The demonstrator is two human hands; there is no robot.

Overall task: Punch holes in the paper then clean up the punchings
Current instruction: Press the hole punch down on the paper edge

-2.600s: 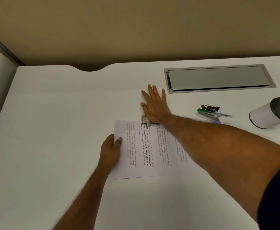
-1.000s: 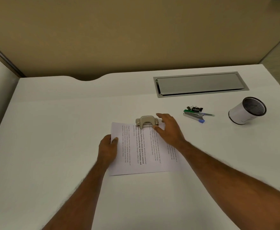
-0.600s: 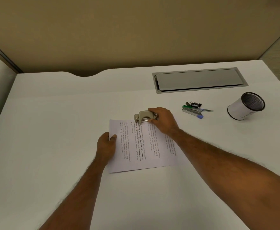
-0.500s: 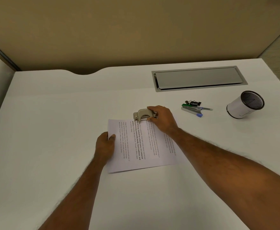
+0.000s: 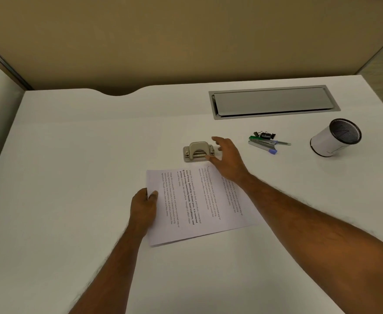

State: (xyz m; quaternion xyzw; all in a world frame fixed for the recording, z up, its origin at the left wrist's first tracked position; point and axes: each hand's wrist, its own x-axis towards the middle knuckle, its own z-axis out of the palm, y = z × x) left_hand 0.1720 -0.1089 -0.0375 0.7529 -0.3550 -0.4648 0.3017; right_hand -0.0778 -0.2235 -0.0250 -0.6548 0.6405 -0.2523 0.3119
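A printed sheet of paper [image 5: 199, 205] lies on the white desk [image 5: 72, 177], turned a little. My left hand [image 5: 144, 209] pinches its left edge, thumb on top. A beige hole punch [image 5: 197, 151] stands on the desk just beyond the sheet's far edge, apart from it. My right hand [image 5: 228, 160] is at the punch's right end with its fingers spread. Its thumb tip touches the punch's front right corner. I see no punchings on the desk.
A stapler, a pen and binder clips [image 5: 265, 142] lie to the right of the punch. A white cup with a dark mesh rim [image 5: 334, 138] lies tipped further right. A metal cable hatch [image 5: 272, 102] is set in the desk at the back.
The punch, gripped by my right hand and sitting over the sheet's far edge, now stands clear of the paper. My right hand has loosened and spread. My left hand keeps the sheet's left edge.
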